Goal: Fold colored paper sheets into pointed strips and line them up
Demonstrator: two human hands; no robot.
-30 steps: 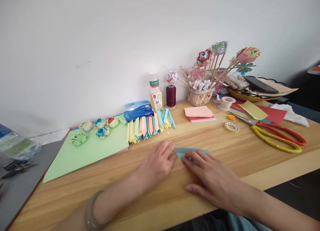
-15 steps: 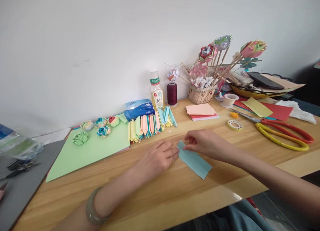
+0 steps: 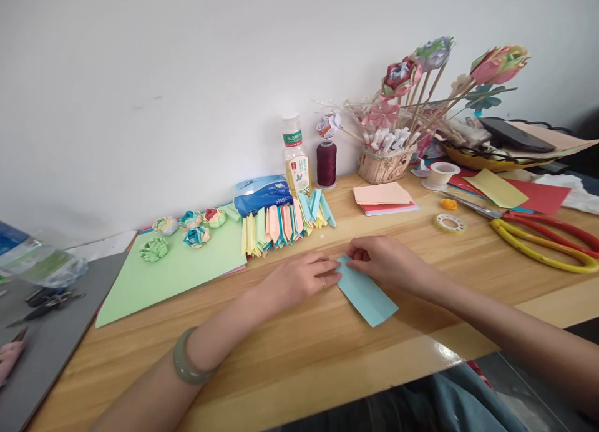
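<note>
Two bare hands meeting over the far end of a small blue paper

A person's bare hands are working close together on a wooden surface (image 3: pixel 281 363). Between and below them a blue paper (image 3: pixel 367 298), a narrow rectangle, is lying at a slant, its far end under the fingers and its near end pointing toward the lower right. The left hand (image 3: pixel 304 276) is coming in flat, fingers stretching out and tips touching the paper's left edge; its grip is not wrapping round anything. The right hand (image 3: pixel 388 263) is arching over the far end, thumb and bent fingers touching the paper — whether they are pinching or merely pressing, I cannot tell.

The step in hand seems to be lining up or pressing a fold there. Doing it well probably means keeping the left fingertips firm so the paper is not skating, matching its edges before pressing, and running one fingertip straight across for a crisp crease. Paper this thin is likely taking any wrong crease easily — so gentle alignment is mattering more than force.

Beyond the hands, folded paper strips (image 3: pixel 276 226) are standing in a row. Farther left, five paper flowers (image 3: pixel 153 250) are resting on a green sheet (image 3: pixel 187 273); well to the right, scissors (image 3: pixel 524 231) are lying apart.
</note>
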